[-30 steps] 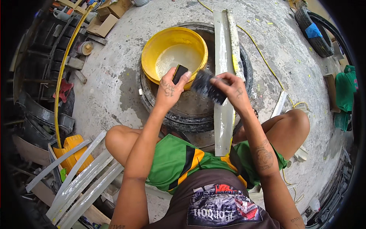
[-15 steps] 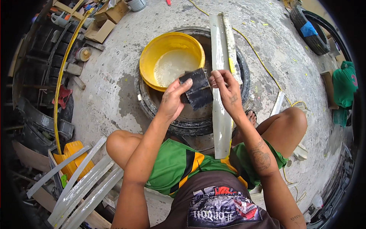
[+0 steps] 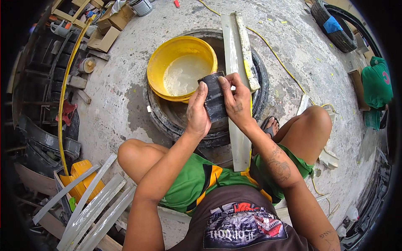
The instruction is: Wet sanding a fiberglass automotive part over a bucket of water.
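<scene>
Gripping a black sheet [image 3: 215,100] btwn both hands, a person in green shorts [image 3: 184,184] sits, knees apart, over rough concrete floor [image 3: 113,92]. L hand [image 3: 198,113] has its thumb on the sheet's near face, fingers curled behind; R hand [image 3: 235,100] pinches the opp. side, thumb on top. Sheet is streaked grey & slightly curved; can't tell from here if anything's tucked inside. Just beyond L hand, a bit to its left: a yellow bucket [image 3: 158,60] w/ cloudy, frothy liquid [image 3: 188,71]. Below both hands, a scuffed black tire [image 3: 161,125] lies flat; a long pale strip [image 3: 240,146], glossy in spots, passes under R hand & back toward the shorts. Floor's grey & pitted, w/ a darker patch [image 3: 144,111] left of L hand. Farther R of R hand: a yellow cord [image 3: 274,52], a 2nd tire [image 3: 349,42] w/ blue patch [image 3: 333,24], & a green bag [image 3: 374,81]. Well L of L hand: heaped dark parts [image 3: 31,138] & a red rag [image 3: 67,111]; nearer the body, grey strips [image 3: 100,205] beside a yellow plastic piece [image 3: 81,171]. Far past L hand, up & left: cardboard boxes [image 3: 106,39], metal pail [image 3: 141,7].
</scene>
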